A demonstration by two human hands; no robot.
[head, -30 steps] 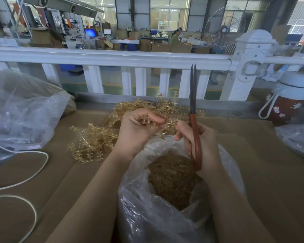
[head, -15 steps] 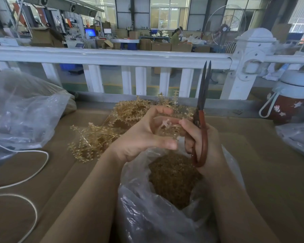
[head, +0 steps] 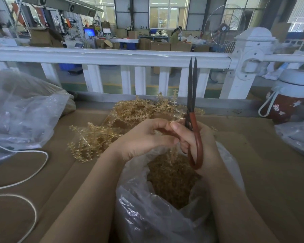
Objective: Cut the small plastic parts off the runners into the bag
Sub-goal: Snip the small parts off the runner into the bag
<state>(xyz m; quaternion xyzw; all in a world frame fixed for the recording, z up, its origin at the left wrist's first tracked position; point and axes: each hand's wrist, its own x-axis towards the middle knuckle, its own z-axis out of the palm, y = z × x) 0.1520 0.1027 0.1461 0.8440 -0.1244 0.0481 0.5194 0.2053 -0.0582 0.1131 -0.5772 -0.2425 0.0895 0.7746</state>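
surface [head: 263, 172]: brown corrugated cardboard, flat and matte, with seams running toward the far edge; it carries everything here.
bag [head: 156, 216]: thin clear crinkled plastic, mouth open at the near edge of the surface, just below both hands; its soft rim sags, so I judge it could fold inward and send cut pieces onto the cardboard.
cut parts [head: 172, 181]: a grainy tan heap inside the bag, each piece too small to make out.
pile of runners [head: 112, 130]: pale gold translucent plastic, thin stems with short side stubs like sprigs, tangled in a loose heap from the middle of the surface to its far edge; pulling one out may well drag its neighbours along.
scissors [head: 191, 106]: dark, long, narrow steel blades pointing straight up and nearly together, with smooth red-brown loop handles; the tips stand high and bare, so a careless swing toward the other fingers is the chief hazard.
left hand [head: 144, 139]: fingers curled, fingertip and thumb pinching a small runner piece [head: 172, 122] above the bag's mouth, touching the right hand.
right hand [head: 197, 137]: fingers wrapped through and around the scissors' handles, thumb tip meeting the left fingertips on the same piece.
pinch risk: the piece is tiny and slick-looking; it might slip or spring away when snipped, missing the bag.
white cord [head: 30, 172]: smooth, looped near the left edge, well apart from the work.
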